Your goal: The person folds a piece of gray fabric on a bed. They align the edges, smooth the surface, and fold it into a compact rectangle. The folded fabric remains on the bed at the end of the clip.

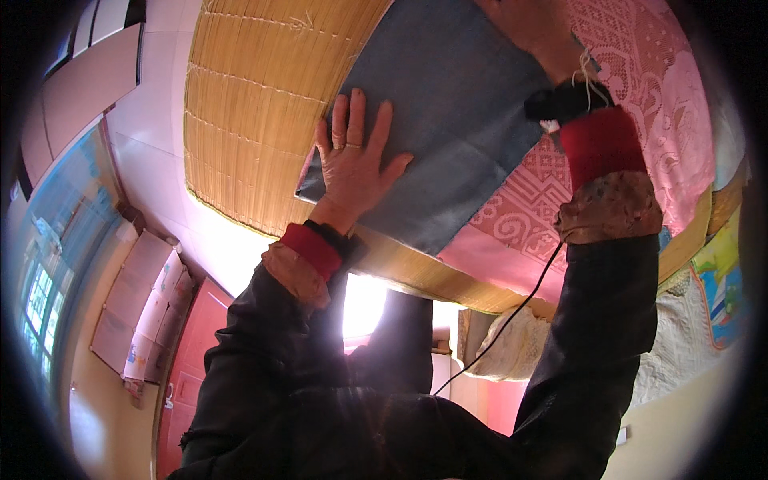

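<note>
Spread fingers and an outstretched thumb show on my left hand (360,159), which lies palm down on a dark blue-grey cloth (444,114). A ring circles one of its fingers. My right hand (531,27) reaches over the cloth's far right part at the top of the view, where its fingers are cut off, so their grip is hidden. Pale string (586,75) hangs about the right wrist. Under the cloth's left side is a woven straw mat (252,114); along its right side runs a pink lace-patterned cloth (522,204).
A thin black cord (510,327) slants from my right sleeve towards my body. Below the mat's near edge sits a pale cloth bundle (510,345). A pink door (189,372) and a window (39,300) are at the left; a white textured cover (675,351) lies right.
</note>
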The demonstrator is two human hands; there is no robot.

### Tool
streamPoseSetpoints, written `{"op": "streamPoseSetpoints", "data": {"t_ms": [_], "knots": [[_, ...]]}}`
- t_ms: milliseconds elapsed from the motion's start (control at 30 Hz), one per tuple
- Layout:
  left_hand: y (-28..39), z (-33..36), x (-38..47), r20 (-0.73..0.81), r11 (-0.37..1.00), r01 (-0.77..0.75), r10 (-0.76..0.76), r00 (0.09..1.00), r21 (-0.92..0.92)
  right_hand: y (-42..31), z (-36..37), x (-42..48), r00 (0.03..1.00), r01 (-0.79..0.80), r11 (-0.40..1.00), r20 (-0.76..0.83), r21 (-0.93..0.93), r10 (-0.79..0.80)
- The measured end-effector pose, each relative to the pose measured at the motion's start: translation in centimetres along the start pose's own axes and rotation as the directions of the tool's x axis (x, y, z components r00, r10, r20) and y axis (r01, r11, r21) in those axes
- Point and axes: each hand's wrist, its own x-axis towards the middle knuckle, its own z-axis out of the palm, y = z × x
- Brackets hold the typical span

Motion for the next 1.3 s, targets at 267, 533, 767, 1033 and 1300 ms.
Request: {"op": "streamPoseSetpoints", "data": {"t_ms": [267, 533, 767, 1033, 1300], "knots": [[1.9, -0.9, -0.8, -0.046, 0.997, -0.049, 0.046, 0.998, -0.067, -2.7, -4.9, -2.2, 0.993, -0.069, 0.992, 0.102, 0.107, 0.058], [6.4, 2.2, -6.2, 0.185, 0.918, -0.392, 0.396, 0.899, -0.059, -0.9, -4.1, -8.3, 0.964, -0.127, 0.992, 0.233, -0.01, 0.126], [6.5, 2.3, -7.2, 0.175, 0.934, -0.304, 0.336, 0.925, -0.189, 1.6, -4.4, -6.4, 0.987, -0.146, 0.986, 0.049, -0.081, 0.151], [6.9, 2.1, -7.8, 0.225, 0.917, -0.391, 0.398, 0.889, -0.076, -1.3, -5.5, -10.9, 0.984, -0.077, 0.997, 0.161, -0.002, 0.076], [6.8, 1.5, -9.2, 0.237, 0.918, -0.369, 0.394, 0.888, -0.145, 1.6, -5.3, -10.1, 0.972, -0.228, 0.971, 0.037, -0.074, 0.231]]}}
